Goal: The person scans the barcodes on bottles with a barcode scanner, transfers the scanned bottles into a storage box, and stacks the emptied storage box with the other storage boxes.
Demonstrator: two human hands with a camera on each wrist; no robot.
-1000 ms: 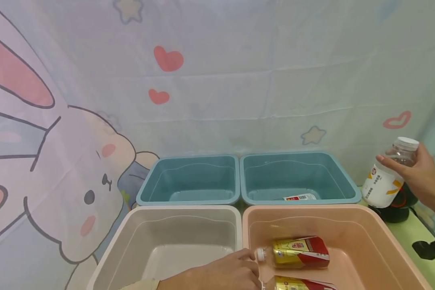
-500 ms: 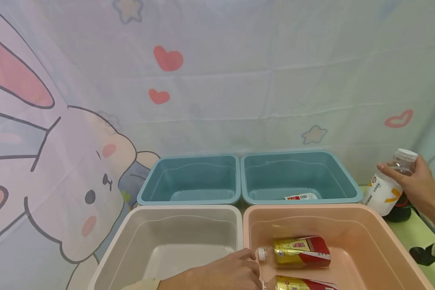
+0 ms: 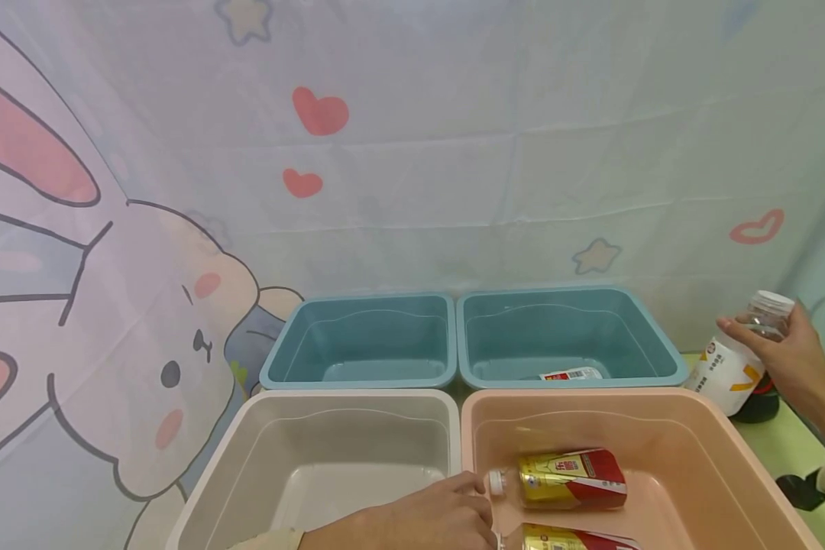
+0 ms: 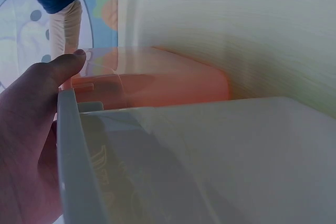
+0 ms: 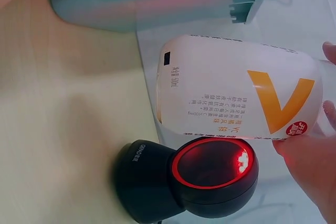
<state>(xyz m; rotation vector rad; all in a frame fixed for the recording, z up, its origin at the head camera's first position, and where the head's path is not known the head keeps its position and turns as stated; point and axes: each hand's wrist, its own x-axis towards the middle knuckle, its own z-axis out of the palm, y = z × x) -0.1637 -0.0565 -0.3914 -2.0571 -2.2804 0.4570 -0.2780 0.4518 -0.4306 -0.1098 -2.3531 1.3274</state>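
Gripping a white-labelled bottle beside a red-lit scanner, the right hand seems mid-scan. The left hand, grip unclear, overlaps the peach bin, where two red-gold bottles lie; binning this one apparently remains.

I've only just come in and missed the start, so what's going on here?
A person's right hand holds a white-labelled bottle, tilted, near a red-lit black device. The left hand rests where the rims of the grey bin and peach bin meet. Two gold-and-red-labelled bottles lie in the peach bin.
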